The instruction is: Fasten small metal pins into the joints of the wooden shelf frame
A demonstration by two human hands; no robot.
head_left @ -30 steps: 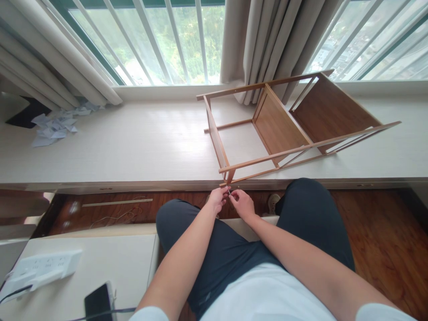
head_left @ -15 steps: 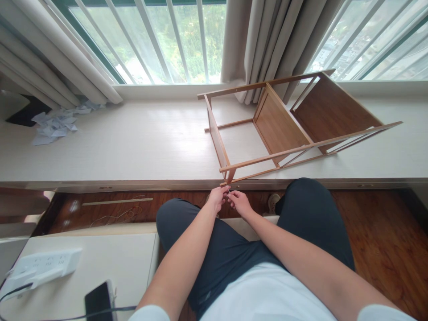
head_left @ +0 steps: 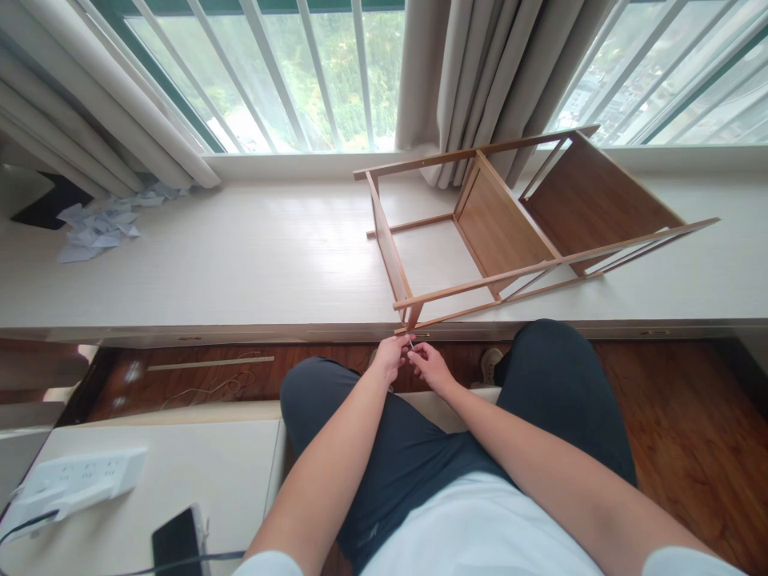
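Head view, looking down over the person's lap toward a long white window ledge [head_left: 240, 256] that runs the full width below barred windows and grey curtains [head_left: 480, 72]. On the ledge lies a wooden shelf frame [head_left: 510, 232], tipped on its side, its two brown panels facing up and left and its thin rails reaching toward the right. The frame's near corner overhangs the front edge of the ledge, just above the hands. At the far left of the ledge sits a heap of crumpled paper scraps [head_left: 99, 228], well apart from the frame.

Below the ledge a strip of dark wooden floor [head_left: 690, 432] shows. At lower left, a white surface carries a white power strip [head_left: 78, 474] and a dark phone [head_left: 177, 544] with a cable across it.

Left hand [head_left: 391, 357] and right hand [head_left: 429, 366] meet between the knees, fingertips touching — both pinched on a small pale fastener [head_left: 411, 344], too small to identify further. The fastener sits directly under the frame's near corner, close to it; contact cannot be confirmed. Fingers of both hands are curled in, thumbs pressed to forefingers — no other item is held.
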